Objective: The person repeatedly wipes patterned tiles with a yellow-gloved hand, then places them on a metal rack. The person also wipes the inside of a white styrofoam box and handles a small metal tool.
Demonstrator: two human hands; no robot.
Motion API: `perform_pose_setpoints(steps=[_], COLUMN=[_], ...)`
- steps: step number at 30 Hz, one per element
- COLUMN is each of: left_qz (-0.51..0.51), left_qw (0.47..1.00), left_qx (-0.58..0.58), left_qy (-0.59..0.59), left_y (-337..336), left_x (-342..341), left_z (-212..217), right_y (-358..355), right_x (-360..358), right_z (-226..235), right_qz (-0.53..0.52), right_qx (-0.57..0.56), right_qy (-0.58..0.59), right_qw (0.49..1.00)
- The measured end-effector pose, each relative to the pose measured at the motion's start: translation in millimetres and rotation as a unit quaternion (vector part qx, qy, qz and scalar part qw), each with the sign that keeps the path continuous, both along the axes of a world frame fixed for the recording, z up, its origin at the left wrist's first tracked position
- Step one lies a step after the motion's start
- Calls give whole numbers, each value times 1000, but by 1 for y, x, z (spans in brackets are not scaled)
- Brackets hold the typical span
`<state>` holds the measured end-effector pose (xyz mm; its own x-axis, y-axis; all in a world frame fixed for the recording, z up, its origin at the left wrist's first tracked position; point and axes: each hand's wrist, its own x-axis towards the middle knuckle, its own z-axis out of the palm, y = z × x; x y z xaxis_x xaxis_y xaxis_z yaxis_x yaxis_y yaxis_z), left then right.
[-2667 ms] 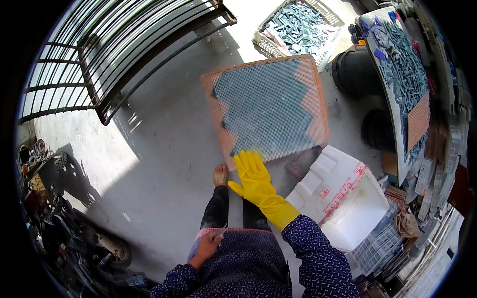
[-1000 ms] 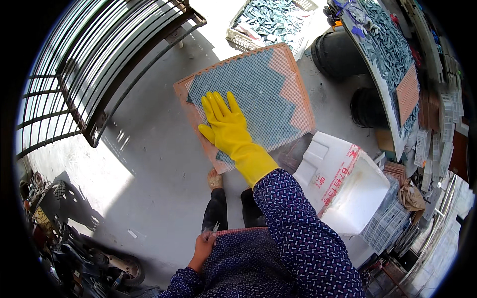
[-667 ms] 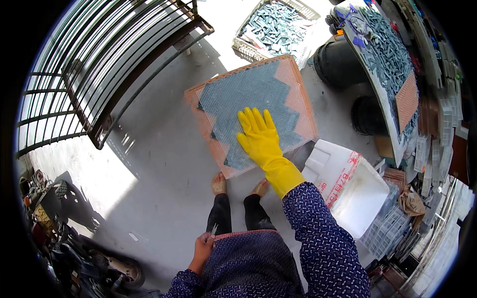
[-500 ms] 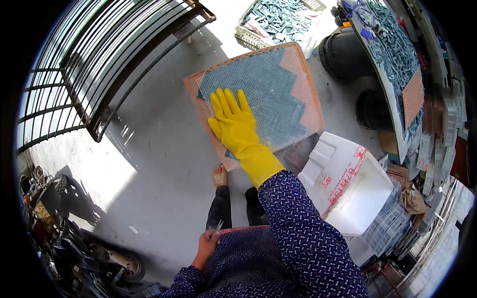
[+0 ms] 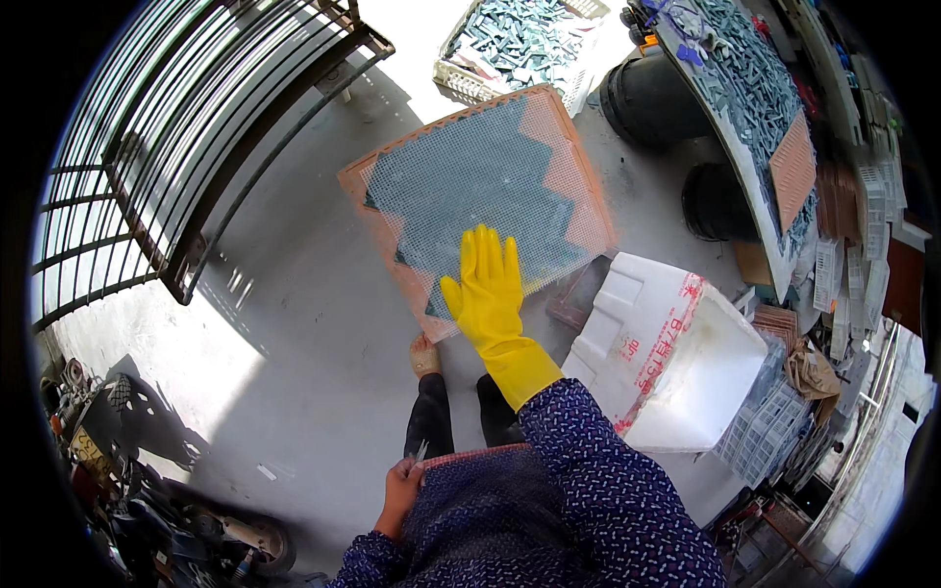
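My right hand (image 5: 487,294), in a long yellow rubber glove, lies flat with fingers stretched over the near part of a white mesh sheet (image 5: 588,211). Under the mesh are blue-grey tile strips (image 5: 461,176) with a zigzag edge, laid on an orange tray (image 5: 351,176). My bare left hand (image 5: 402,487) is closed low by my lap. Its fingers pinch the red-edged mesh netting (image 5: 470,457) spread over my lap, and a small thin pale piece sticks up from them. What that piece is, I cannot make out.
A white foam box (image 5: 627,343) stands right of the tray. Behind are a crate (image 5: 456,73) of tile strips and black buckets (image 5: 652,98) beneath a board (image 5: 720,127) heaped with strips. A metal rack (image 5: 235,167) stands left, a motorbike (image 5: 186,519) lower left.
My gloved right hand has slid toward me and a little right, from the middle of the mesh to its near part. My left hand keeps its hold. The whole view has shifted slightly.
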<state>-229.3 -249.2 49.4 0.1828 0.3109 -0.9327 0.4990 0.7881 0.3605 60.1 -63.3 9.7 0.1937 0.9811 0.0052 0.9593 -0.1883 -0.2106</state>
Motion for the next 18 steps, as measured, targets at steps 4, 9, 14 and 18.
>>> perform_pose_setpoints(steps=[4, 9, 14, 18], left_qz=[-11, 22, 12, -14], left_qw=[999, 1000, 1000, 1000], left_qx=[18, 2, -21, -2], left_qy=[-31, -14, 8, -15], left_y=[5, 22, 6, 2], left_x=[14, 16, -4, 1], left_z=[4, 15, -1, 0], right_y=[-36, -34, -24, -25], right_x=[-24, 68, 87, 15], right_z=[2, 4, -7, -5], right_qz=[108, -35, -176, 38], right_qx=[-32, -13, 52, -47], right_qy=[109, 2, -57, 17], right_qw=[988, 999, 981, 998])
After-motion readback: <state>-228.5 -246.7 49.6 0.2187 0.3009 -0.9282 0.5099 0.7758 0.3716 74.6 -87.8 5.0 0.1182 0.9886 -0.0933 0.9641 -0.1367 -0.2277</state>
